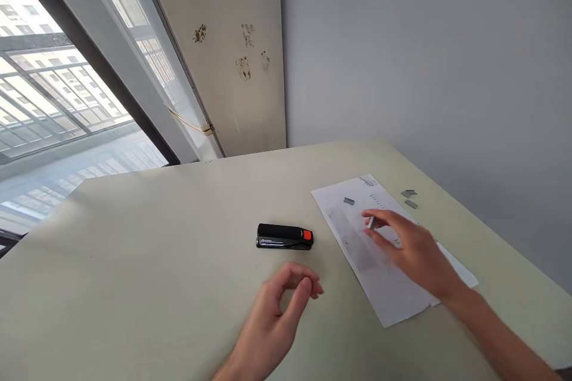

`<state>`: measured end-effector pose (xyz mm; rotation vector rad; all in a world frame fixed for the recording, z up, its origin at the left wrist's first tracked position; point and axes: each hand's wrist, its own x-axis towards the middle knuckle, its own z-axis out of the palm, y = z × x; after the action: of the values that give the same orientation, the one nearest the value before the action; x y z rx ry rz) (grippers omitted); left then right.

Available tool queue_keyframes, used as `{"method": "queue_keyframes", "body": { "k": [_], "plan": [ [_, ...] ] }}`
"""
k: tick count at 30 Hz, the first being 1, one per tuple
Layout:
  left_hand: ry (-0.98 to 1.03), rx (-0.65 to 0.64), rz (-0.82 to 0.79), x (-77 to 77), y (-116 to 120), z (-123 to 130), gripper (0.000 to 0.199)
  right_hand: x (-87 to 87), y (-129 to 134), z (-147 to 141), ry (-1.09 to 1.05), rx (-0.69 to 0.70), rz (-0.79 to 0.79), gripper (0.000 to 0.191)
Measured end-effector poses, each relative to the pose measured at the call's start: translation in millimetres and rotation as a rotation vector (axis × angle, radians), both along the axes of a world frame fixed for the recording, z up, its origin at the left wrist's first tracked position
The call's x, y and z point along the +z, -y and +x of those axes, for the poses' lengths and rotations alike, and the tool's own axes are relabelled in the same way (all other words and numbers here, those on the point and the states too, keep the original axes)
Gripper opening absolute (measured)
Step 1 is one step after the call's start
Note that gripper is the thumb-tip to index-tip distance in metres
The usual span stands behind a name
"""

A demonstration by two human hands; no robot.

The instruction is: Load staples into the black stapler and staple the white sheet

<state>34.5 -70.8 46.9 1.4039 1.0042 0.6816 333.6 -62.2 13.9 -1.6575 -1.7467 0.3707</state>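
Between the thumb and fingertips of my right hand (409,247) is a small grey staple strip (371,222), held just above the printed paper (379,303). Another staple strip (349,201) lies on the sheet, beyond my right hand and to its left. My left hand (279,315) hovers over the table with its fingers curled and its thumb tip against them; nothing shows in its grasp. Just beyond it, a black stapler (285,237) with an orange-red patch at its right end rests lengthwise on the table, touched by neither hand.
Several more staple strips (410,197) lie on the pale table (156,262) right of the paper. A second paper edge (460,268) shows under my right wrist. A grey wall (424,53) borders the table's right side; a window (58,89) is at the left.
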Motion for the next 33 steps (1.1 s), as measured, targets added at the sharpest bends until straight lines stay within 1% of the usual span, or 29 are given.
{"method": "queue_keyframes", "body": {
  "k": [2,4,5,6,7,9,10,12,14,16,19,22,24,27,30,32,33],
  "plan": [
    [-0.184,-0.013,0.345,-1.5,-10,-9,0.022,-10.7,-7,27,-0.001,-0.147,-0.070,0.034],
    [-0.298,0.013,0.679,-3.9,-26,-17,0.016,-19.3,-10,44,0.015,-0.194,-0.100,0.038],
    [-0.353,0.031,0.805,-4.9,-36,-20,0.018,-22.1,-11,48,0.024,-0.196,-0.106,0.040],
    [-0.411,0.043,0.894,-5.6,-47,-23,0.023,-23.7,-12,49,0.033,-0.186,-0.108,0.042],
    [-0.477,0.047,0.935,-5.8,-59,-26,0.031,-24.3,-14,49,0.041,-0.170,-0.110,0.043],
    [-0.582,-0.006,0.960,-5.2,-81,-31,0.045,-23.6,-18,44,0.054,-0.118,-0.119,0.042],
    [-0.623,-0.041,0.956,-4.6,-90,-33,0.049,-23.0,-22,41,0.060,-0.088,-0.125,0.041],
    [-0.691,-0.136,0.919,-3.3,-104,-38,0.044,-23.2,-30,36,0.068,-0.036,-0.128,0.039],
    [-0.734,-0.203,0.867,-2.7,-110,-41,0.033,-26.4,-37,33,0.079,-0.007,-0.119,0.039],
    [-0.742,-0.221,0.814,-2.9,-110,-45,0.026,-31.8,-40,31,0.094,0.000,-0.099,0.038],
    [-0.720,-0.177,0.739,-5.7,-104,-50,0.026,-38.6,-39,29,0.112,-0.005,-0.037,0.040],
    [-0.695,-0.117,0.701,-12.8,-97,-55,0.042,-38.5,-33,26,0.090,-0.033,0.037,0.040],
    [-0.675,-0.072,0.707,-19.2,-94,-58,0.050,-35.3,-30,23,0.052,-0.065,0.040,0.036],
    [-0.658,-0.001,0.716,-28.2,-94,-62,0.049,-29.6,-27,18,0.011,-0.069,0.003,0.030],
    [-0.671,0.041,0.717,-33.6,-107,-72,0.050,-26.1,-24,14,-0.023,-0.032,-0.031,0.027],
    [-0.696,0.092,0.713,-35.8,-124,-87,0.052,-25.0,-23,12,-0.047,-0.003,-0.058,0.026],
    [-0.719,0.143,0.706,-36.9,-135,-96,0.052,-24.6,-22,11,-0.057,0.013,-0.070,0.025]
  ]
}}
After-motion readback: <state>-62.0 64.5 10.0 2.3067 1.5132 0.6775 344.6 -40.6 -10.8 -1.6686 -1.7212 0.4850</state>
